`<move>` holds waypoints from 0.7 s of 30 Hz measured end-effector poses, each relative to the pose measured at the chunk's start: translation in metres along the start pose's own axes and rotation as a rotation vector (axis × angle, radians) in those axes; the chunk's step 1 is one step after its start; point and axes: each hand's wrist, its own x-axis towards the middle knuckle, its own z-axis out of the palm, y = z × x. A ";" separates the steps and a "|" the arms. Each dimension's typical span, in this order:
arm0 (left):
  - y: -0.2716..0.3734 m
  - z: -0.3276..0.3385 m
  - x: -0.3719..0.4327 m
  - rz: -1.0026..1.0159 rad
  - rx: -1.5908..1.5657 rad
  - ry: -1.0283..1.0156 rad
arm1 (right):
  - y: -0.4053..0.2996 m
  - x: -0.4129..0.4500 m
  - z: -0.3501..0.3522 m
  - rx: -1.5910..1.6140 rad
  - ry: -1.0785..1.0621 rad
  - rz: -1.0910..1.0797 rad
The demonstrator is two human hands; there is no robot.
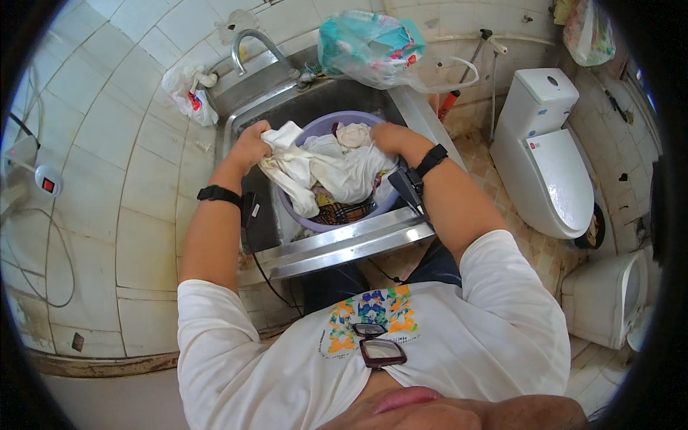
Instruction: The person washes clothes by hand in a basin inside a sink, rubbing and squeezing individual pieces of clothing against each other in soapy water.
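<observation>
In a metal sink [263, 215] stands a purple plastic basin [365, 115] full of clothes. My left hand [251, 146] grips one end of a white garment [322, 171] at the basin's left side, lifting that end above the rim. At the right rim, my right hand [388, 141] is closed on the white cloth too; its fingertips are partly hidden by the fabric. A bunched cream cloth [353, 135] lies beside it. Under the white garment a dark checked cloth [344, 213] shows at the basin's front.
Behind the sink rises a curved metal faucet [258, 35]. A teal and clear plastic bag [371, 48] lies on the sink's back right edge. Another plastic bag [188, 91] hangs at the left wall. To the right are a white toilet [559, 177] and a white bin [602, 301].
</observation>
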 end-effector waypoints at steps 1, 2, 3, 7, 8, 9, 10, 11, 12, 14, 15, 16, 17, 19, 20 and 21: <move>-0.012 -0.002 -0.002 -0.027 0.054 0.059 | -0.018 -0.005 -0.010 -0.004 -0.007 -0.014; -0.029 0.002 -0.001 -0.033 0.049 0.069 | -0.033 -0.012 -0.019 0.075 0.144 0.062; -0.048 0.007 0.001 0.041 0.191 0.095 | -0.047 -0.016 -0.026 0.158 0.296 0.132; -0.021 0.045 0.009 0.203 0.452 0.189 | -0.043 -0.025 -0.039 0.360 0.518 0.213; -0.015 0.054 0.011 0.358 0.521 0.162 | -0.040 -0.023 -0.037 0.357 0.518 0.213; -0.006 0.066 0.014 0.517 0.588 0.134 | -0.033 -0.018 -0.034 0.373 0.659 0.170; 0.005 0.082 0.014 0.530 0.523 0.056 | -0.028 -0.013 -0.032 0.387 0.799 0.125; 0.015 0.100 0.013 0.543 0.457 -0.021 | -0.022 -0.009 -0.029 0.381 0.802 0.127; 0.017 0.115 0.016 0.548 0.460 -0.017 | -0.020 -0.005 -0.029 0.618 0.836 0.132; 0.014 0.131 0.018 0.427 0.479 -0.044 | -0.024 -0.002 -0.032 0.869 0.863 0.125; 0.017 0.135 0.019 0.385 0.487 -0.054 | -0.027 -0.003 -0.033 1.071 0.831 0.135; 0.019 0.134 0.021 0.171 0.584 -0.115 | -0.030 -0.005 -0.035 1.272 0.791 0.145; 0.021 0.132 0.022 -0.047 0.674 -0.173 | -0.033 -0.006 -0.037 1.280 0.790 0.138; 0.004 0.116 0.029 0.045 0.532 0.000 | -0.033 -0.009 -0.039 1.262 0.742 0.127; 0.005 0.107 0.031 0.101 0.432 0.067 | -0.029 -0.009 -0.041 1.263 0.747 0.126; 0.010 0.103 0.032 0.158 0.331 0.127 | -0.022 -0.007 -0.040 1.017 0.740 0.152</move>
